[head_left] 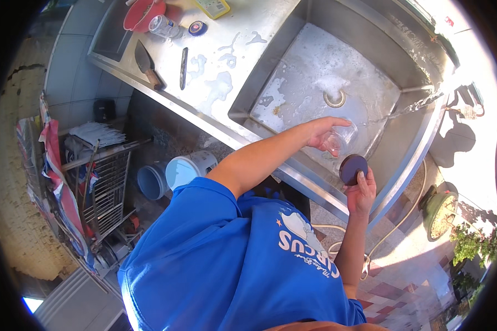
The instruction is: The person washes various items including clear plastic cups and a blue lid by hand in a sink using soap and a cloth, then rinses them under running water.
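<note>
Over the near part of the steel sink [298, 113], my left hand [319, 132] grips a clear jar [344, 138], its fingers wrapped round one side. A thin stream of water [406, 107] runs in from the right and reaches the jar. Just to the right, my right hand [362, 194] holds a dark round lid [353, 169] by its edge, with the flat face turned up. The lid and the jar are apart. Below them, wet patches and foam lie around the drain [334, 99] on the sink's floor.
On the wet steel counter [215, 60] lie a cleaver-like knife [144, 62], a dark narrow bar [184, 69], another clear jar [163, 26], a round lid [197, 28], a red basin [143, 15] and a yellow item [212, 6]. Two buckets [189, 170] and a metal rack [105, 190] stand below left.
</note>
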Available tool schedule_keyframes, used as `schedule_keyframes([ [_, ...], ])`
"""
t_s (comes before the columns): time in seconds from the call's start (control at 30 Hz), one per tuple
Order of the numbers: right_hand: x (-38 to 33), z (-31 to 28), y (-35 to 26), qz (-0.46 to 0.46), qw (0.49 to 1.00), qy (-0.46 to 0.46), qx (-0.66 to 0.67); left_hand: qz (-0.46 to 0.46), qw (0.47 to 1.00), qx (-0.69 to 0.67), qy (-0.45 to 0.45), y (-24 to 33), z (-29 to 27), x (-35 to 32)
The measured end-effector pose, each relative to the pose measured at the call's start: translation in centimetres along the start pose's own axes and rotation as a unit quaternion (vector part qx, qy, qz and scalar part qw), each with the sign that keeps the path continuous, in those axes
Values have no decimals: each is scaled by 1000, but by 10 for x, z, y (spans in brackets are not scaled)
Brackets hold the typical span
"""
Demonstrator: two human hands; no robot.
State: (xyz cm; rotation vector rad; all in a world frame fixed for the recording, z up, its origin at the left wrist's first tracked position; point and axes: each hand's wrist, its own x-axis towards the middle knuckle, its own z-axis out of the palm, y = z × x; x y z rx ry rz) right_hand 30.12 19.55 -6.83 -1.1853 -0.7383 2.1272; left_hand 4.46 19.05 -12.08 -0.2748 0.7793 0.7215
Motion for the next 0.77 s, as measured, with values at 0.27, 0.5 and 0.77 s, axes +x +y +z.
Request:
schedule_keyframes([
  [0.27, 53, 77, 62, -55, 894, 158, -416, 252, 721, 580, 282, 74, -72, -199],
  [0.5, 67, 249, 102, -44, 941, 59, -330, 324, 621, 548, 457, 118, -188, -412],
  [0.77, 137, 504, 156, -51, 951, -90, -292, 261, 532, 526, 611, 148, -311, -491],
])
